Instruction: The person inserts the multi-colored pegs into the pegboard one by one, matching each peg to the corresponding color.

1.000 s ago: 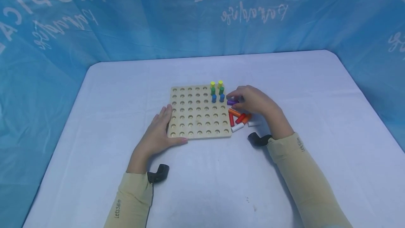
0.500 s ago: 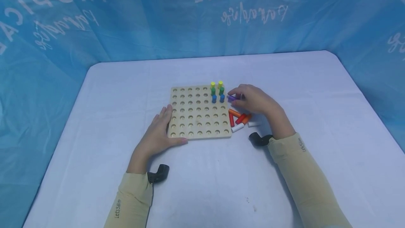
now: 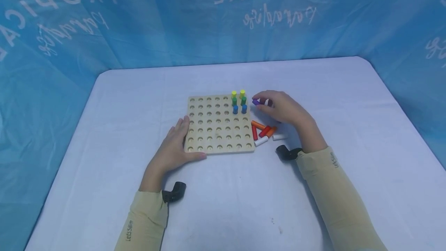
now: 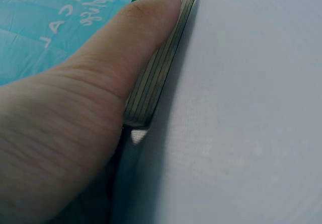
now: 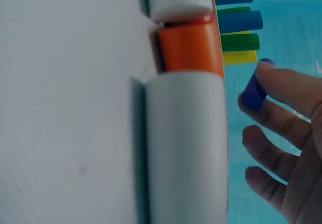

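Just off the pegboard's (image 3: 214,125) right edge, your right hand (image 3: 281,107) has the tilted purple peg (image 3: 256,102) pinched; a weak thumb-and-finger hold could let it slip, or a low swing might clip the standing blue peg (image 3: 244,109). Your right arm (image 3: 334,193) angles inward, while well apart, your left hand (image 3: 173,142) splays around the board's near-left corner, thumb along its near edge.

Pale wooden board (image 3: 214,125) patterned in gridded holes, yellow pegs (image 3: 242,93) and green pegs (image 3: 243,101) at its one o'clock, blue pegs (image 3: 244,109) and purple peg (image 5: 254,91) at two, red pegs (image 3: 254,132), orange pegs (image 3: 258,125), white pegs (image 3: 261,141) at three, white table (image 3: 223,204), blue backdrop (image 3: 188,30) lettered white, beige sleeves (image 3: 334,185).
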